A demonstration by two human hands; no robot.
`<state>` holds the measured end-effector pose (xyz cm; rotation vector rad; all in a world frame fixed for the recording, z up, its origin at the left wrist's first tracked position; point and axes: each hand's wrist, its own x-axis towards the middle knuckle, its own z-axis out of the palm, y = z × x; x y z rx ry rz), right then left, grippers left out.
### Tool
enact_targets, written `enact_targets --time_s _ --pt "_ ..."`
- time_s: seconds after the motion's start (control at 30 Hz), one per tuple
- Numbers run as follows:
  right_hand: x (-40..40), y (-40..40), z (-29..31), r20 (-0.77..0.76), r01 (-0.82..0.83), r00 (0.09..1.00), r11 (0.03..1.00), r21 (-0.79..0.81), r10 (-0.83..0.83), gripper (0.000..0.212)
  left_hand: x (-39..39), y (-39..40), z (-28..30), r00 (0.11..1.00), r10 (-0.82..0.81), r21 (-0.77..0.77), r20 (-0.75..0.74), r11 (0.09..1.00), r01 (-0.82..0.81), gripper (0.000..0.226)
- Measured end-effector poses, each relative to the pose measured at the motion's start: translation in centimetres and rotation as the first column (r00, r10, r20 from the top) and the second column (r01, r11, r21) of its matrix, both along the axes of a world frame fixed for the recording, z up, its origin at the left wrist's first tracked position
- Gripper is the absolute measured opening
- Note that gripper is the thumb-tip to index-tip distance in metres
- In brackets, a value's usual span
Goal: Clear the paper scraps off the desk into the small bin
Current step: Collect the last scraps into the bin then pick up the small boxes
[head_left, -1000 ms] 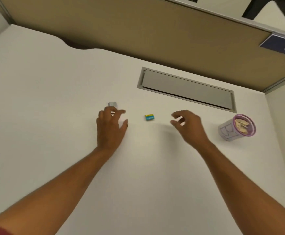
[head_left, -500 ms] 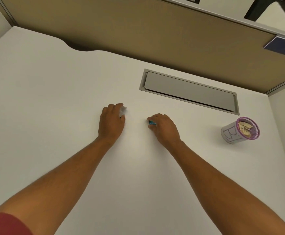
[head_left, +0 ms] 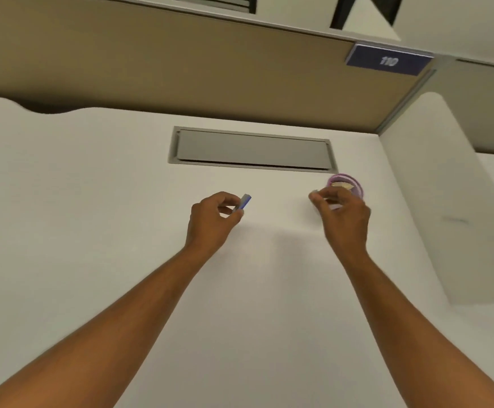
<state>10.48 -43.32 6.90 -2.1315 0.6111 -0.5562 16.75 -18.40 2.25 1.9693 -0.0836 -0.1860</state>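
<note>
My left hand (head_left: 213,220) is raised over the middle of the white desk (head_left: 92,201) and pinches a small grey-and-blue paper scrap (head_left: 244,201) between thumb and fingertips. My right hand (head_left: 344,217) is lifted further right with its fingers curled together; only a tiny pale bit of a scrap (head_left: 315,191) shows at the fingertips. Just behind that hand stands the small bin (head_left: 347,182), a white cup with a purple rim. It holds tan paper pieces, and its lower part is hidden by the hand.
A grey recessed cable flap (head_left: 251,150) lies in the desk behind both hands. A tan partition (head_left: 181,69) with a blue "110" label (head_left: 388,60) closes the back. A white side panel (head_left: 451,201) borders the desk on the right.
Both hands have lifted off the desk, each taking a scrap with it. The right hand has travelled right to the bin. The view has shifted, so the bin now sits nearer the centre.
</note>
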Motion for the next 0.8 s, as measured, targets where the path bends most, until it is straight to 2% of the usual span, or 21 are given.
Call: enact_targets --time_s 0.1,0.23,0.33,0.5,0.6,0.7,0.8 --pt "0.4 -5.1 1.6 -0.02 0.023 1.0 0.997 -0.076 -0.025 0.009 -0.6 -3.7 1.1 0.998 -0.064 -0.009 0.024 0.998 0.065 0.011" --pt "2.0 -8.8 1.3 -0.159 -0.046 0.987 0.974 -0.223 0.01 0.008 -0.9 -8.3 2.5 0.99 -0.128 -0.003 0.065 0.992 0.128 0.011" --pt "2.8 -9.7 0.2 -0.261 -0.127 0.964 0.958 -0.257 0.057 0.011 -0.6 -11.4 3.5 0.984 -0.15 0.013 0.1 0.989 0.149 0.01" --pt "3.8 -10.2 -1.0 -0.387 -0.313 0.911 0.846 -0.432 0.14 0.02 0.6 -15.7 4.7 0.971 -0.165 0.07 0.175 0.985 0.155 0.013" --pt "4.1 -10.4 -1.1 -0.446 -0.384 0.88 0.796 -0.468 0.163 0.031 1.2 -17.7 5.2 0.955 -0.19 0.134 0.229 0.978 0.163 0.016" --pt "4.2 -11.5 -0.6 -0.41 -0.334 0.898 0.855 -0.397 0.16 0.026 1.7 -19.6 5.5 0.942 -0.213 0.186 0.261 0.968 0.168 0.018" --pt "3.3 -13.2 0.2 -0.253 -0.119 0.966 0.953 -0.277 0.047 0.021 2.3 -21.3 5.2 0.911 -0.286 0.303 0.297 0.933 0.194 0.022"
